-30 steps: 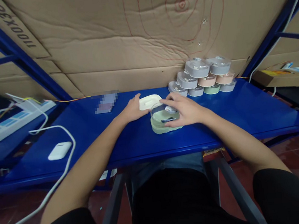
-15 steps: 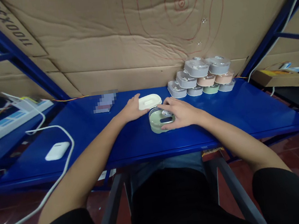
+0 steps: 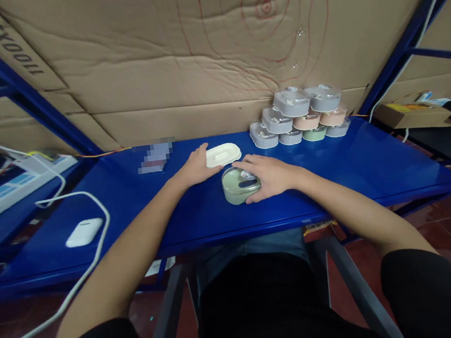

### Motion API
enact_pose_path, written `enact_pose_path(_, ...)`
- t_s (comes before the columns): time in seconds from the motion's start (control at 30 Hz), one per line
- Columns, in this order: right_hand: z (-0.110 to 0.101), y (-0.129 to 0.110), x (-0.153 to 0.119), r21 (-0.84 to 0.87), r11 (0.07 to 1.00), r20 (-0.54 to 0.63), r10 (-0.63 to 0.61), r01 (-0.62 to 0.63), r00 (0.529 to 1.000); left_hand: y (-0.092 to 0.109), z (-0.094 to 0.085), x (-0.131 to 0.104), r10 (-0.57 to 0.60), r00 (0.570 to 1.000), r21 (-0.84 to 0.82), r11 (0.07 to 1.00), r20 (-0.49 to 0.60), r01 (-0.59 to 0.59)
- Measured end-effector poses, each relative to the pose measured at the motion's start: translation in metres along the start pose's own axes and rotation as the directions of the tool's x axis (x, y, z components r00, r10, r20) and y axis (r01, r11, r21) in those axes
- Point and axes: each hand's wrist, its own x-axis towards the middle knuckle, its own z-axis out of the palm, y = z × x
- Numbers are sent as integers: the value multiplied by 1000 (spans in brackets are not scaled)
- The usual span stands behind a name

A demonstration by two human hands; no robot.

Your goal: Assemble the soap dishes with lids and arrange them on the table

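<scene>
Pale green with a clear cover, a small oblong container (image 3: 234,192) sits on the blue tabletop (image 3: 198,213), near the middle of its near edge, with a dark oblong patch showing on its top. The right hand (image 3: 269,175) is curled around the container's right end, pinching it between the thumb on the near side and the fingers on the far side. Just beyond it lies an off-white oblong tray (image 3: 223,154) with a raised centre. The left hand (image 3: 196,167) pinches the tray's left end, its thumb along the near rim and its fingers at the far side. On the far right of the tabletop stands a stack of similar clear-lidded containers (image 3: 291,103), three tiers high, mostly grey, with two peach ones in the middle tier and a green one in the bottom tier. At the far left lies a flat rectangular object (image 3: 154,158), blurred into blocks. Near the left end, a white earbud case (image 3: 84,233) rests beside a white cable (image 3: 102,242), and a white power strip (image 3: 22,188) lies farther left. Cardboard (image 3: 136,81), marked with red curved lines, stands behind the far edge.
</scene>
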Motion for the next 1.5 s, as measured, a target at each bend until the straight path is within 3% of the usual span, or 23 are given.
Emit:
enact_pose_path(0.13, -13, 3, -9, 81, 997, -5, -18, 18, 1000, 7, -7, -3, 17, 999, -74, 997, 36, -14)
enact_pose_path(0.3, -33, 19, -15, 98, 991, -240, 113, -92, 964, 29, -5, -15, 185, 974, -183, 970, 128, -160)
enact_pose_path(0.37, -37, 25, -17, 89, 986, -269, 163, -144, 949, 42, 2, -21, 248, 954, -238, 949, 167, -205)
enact_pose_path(0.47, -35, 30, -17, 62, 982, -194, 188, -179, 963, 57, 13, -27, 330, 929, -330, 907, 166, -263)
enact_pose_path(0.57, -28, 28, -14, 23, 979, -118, 202, -201, 972, 64, 20, -30, 320, 936, -332, 907, 144, -259)
enact_pose_path(0.87, -15, 20, 2, -12, 977, -36, 211, -211, 977, 59, 26, -30, 274, 954, -317, 921, 118, -226)
enact_pose_path(1.1, -12, 24, 1, 0, 987, -27, 159, -159, 987, 63, 21, -29, 312, 944, -291, 918, 109, -270)
enact_pose_path(1.33, -22, 34, -7, 132, 968, 37, 208, -211, 977, 61, 20, -27, 320, 941, -268, 921, 111, -281)
enact_pose_path(1.5, -24, 35, -11, 114, 974, 39, 192, -195, 981, 58, 18, -25, 321, 936, -269, 923, 145, -275)
